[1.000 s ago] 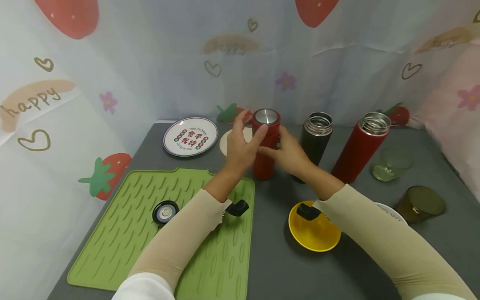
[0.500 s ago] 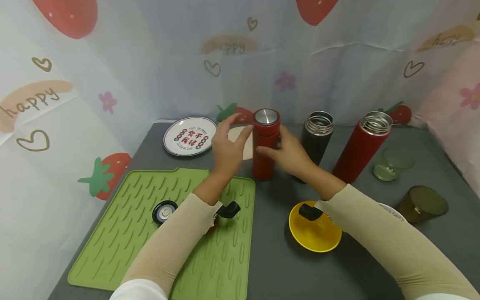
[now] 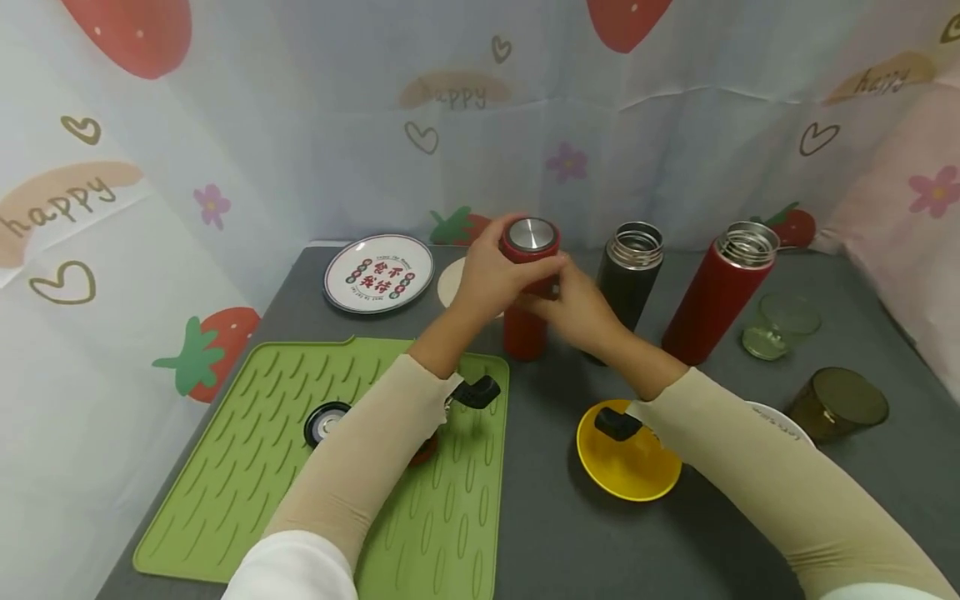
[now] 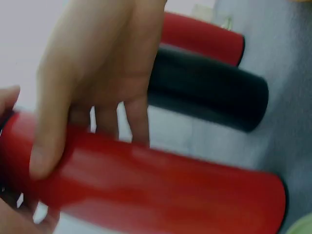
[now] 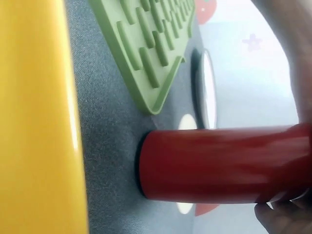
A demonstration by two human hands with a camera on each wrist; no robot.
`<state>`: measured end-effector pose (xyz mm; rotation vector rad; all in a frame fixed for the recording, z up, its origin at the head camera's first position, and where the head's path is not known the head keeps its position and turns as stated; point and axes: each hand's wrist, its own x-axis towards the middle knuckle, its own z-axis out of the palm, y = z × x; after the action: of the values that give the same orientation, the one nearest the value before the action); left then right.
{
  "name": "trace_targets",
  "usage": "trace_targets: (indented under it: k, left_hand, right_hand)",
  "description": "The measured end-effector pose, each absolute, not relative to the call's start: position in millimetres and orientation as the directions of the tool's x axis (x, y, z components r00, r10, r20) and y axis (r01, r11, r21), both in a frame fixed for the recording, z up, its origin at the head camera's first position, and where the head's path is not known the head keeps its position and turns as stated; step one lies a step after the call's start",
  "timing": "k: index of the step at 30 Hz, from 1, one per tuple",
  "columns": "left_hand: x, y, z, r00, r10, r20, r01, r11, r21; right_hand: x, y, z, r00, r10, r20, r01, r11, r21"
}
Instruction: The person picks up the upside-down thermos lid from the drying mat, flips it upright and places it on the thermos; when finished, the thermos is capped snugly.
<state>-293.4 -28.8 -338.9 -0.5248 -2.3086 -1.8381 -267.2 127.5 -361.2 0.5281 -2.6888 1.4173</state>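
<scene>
A short red flask (image 3: 527, 332) with a red lid and steel top (image 3: 532, 234) stands upright on the grey table (image 3: 570, 533). My left hand (image 3: 497, 279) grips the lid from the left, fingers curled round it. My right hand (image 3: 573, 308) holds the flask body from the right. In the left wrist view my fingers (image 4: 105, 92) wrap the red flask (image 4: 161, 190). The right wrist view shows the red flask (image 5: 219, 163) standing on the table, with my hand (image 5: 287, 214) at its upper part.
An open black flask (image 3: 628, 275) and an open tall red flask (image 3: 718, 292) stand to the right. A green ribbed mat (image 3: 300, 467) holds a black lid (image 3: 324, 423). A yellow saucer (image 3: 628, 458), printed plate (image 3: 378, 272), clear glass (image 3: 780, 327) and brown glass (image 3: 836, 407) lie around.
My left hand came off the lid and swung left half a second ago, and now grips the lid again. My right hand has kept its hold on the flask body.
</scene>
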Motion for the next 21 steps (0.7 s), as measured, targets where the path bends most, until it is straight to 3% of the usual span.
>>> trace_targets:
  k: [3, 7, 9, 12, 15, 17, 21]
  left_hand:
    - [-299, -43, -340, -0.906, 0.281, 0.316, 0.360, 0.121, 0.925]
    - [-304, -56, -345, -0.828, 0.396, 0.398, 0.439, 0.016, 0.898]
    - [-301, -55, -350, -0.786, 0.396, 0.475, 0.530, 0.037, 0.847]
    - [-288, -43, -356, -0.763, 0.268, 0.588, 0.641, 0.192, 0.743]
    - [-275, -24, -356, -0.783, 0.104, 0.613, 0.610, 0.323, 0.724]
    - [-273, -13, -354, -0.825, 0.036, 0.564, 0.541, 0.341, 0.769]
    - [-285, -10, -351, -0.893, 0.052, 0.448, 0.449, 0.194, 0.872]
  right_hand:
    - [-266, 128, -360, -0.945, -0.277, 0.173, -0.296, 0.506, -0.810]
    - [-265, 131, -357, -0.957, -0.256, 0.138, -0.256, 0.514, -0.819]
    - [-264, 132, -357, -0.961, -0.244, 0.129, -0.240, 0.511, -0.825]
    - [-264, 133, -359, -0.960, -0.242, 0.138, -0.246, 0.507, -0.826]
    - [-265, 132, -362, -0.946, -0.252, 0.204, -0.310, 0.520, -0.796]
    - [-266, 131, -362, -0.930, -0.264, 0.254, -0.360, 0.526, -0.771]
    - [-267, 128, -362, -0.924, -0.284, 0.255, -0.371, 0.510, -0.776]
